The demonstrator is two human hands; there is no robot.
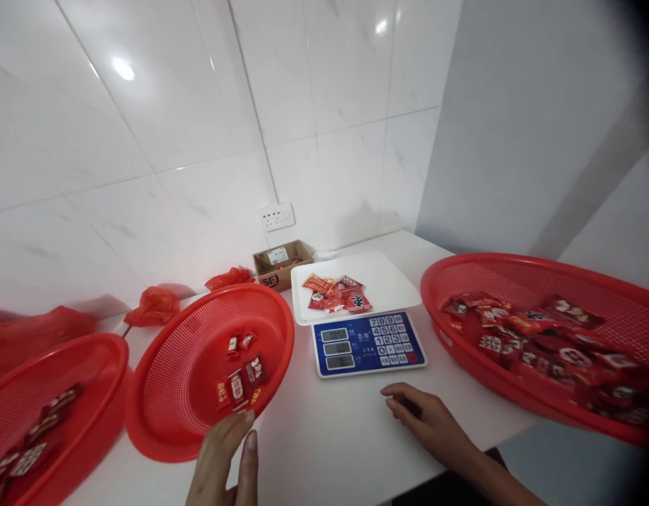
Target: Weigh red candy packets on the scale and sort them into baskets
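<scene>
My left hand [224, 460] rests with stretched fingers against the near rim of the middle red basket [169, 429], which is tilted toward me and holds several small red packets [241, 376]. Flat on the white table lies my right hand [427, 422], palm down, just in front of the blue-panelled scale [369, 343]. It holds nothing. On the scale's white pan [388, 281] lies a small pile of red packets [338, 293].
A big red basket [514, 270] full of red packets stands at the right, hanging over the table edge. Another red basket [66, 351] with a few packets is at the far left. Crumpled red bags [154, 306] and a small cardboard box [278, 266] sit by the tiled wall.
</scene>
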